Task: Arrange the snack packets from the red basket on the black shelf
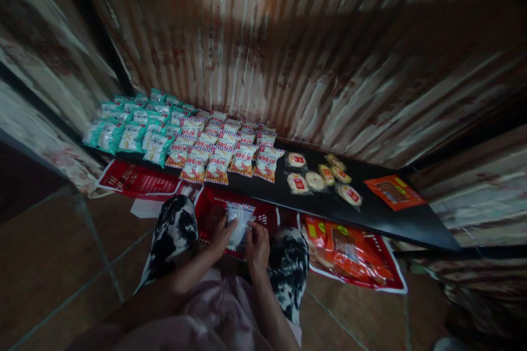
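Observation:
Between my two hands is a small snack packet (239,227) with a pale back and a striped edge. My left hand (221,233) is closed on its left side, thumb over the face. At the right edge, the fingers of my right hand (257,241) are bent and pinch the packet. Below it is a red basket (265,213), mostly shaded, so I cannot make out what lies deeper inside. Rows of similar orange-and-white snack packets (219,162) with striped tops lie on the black shelf (280,197) just beyond.
Teal snack packets (134,134) are piled at the shelf's left. Round wrapped biscuits (299,182), small yellow packets (326,174) and a flat orange packet (395,192) lie rightward. A red basket (140,178) sits under the left end; another basket (397,279) holds orange packets. A pleated curtain (247,38) hangs behind.

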Action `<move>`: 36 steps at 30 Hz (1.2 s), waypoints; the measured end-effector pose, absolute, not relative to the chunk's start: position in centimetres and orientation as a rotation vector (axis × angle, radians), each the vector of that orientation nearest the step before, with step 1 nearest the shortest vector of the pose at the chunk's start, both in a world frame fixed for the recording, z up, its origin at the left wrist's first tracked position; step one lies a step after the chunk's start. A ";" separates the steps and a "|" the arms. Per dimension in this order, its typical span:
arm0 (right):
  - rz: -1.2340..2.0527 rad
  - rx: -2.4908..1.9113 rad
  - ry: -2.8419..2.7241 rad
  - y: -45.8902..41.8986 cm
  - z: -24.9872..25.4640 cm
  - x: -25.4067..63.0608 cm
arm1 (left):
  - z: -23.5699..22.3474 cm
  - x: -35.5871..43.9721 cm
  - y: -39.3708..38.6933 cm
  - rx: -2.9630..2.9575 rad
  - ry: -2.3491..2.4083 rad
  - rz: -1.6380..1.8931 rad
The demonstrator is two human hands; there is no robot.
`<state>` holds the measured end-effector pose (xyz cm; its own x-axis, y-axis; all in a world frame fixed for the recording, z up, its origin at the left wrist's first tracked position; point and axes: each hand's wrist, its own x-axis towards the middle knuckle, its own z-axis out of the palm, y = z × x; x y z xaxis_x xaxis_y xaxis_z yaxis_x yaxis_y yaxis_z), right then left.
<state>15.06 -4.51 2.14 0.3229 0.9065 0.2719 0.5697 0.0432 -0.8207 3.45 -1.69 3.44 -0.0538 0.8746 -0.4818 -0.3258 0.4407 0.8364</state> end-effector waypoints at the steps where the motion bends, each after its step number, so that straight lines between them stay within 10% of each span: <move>1: 0.451 -1.629 -1.362 -4.5 2.1 15.0 | 3.4 3.5 -1.7 0.573 1.277 1.064; 36: 1.047 -1.668 -0.917 -4.8 3.2 14.4 | 2.5 3.6 -1.8 1.308 1.433 1.066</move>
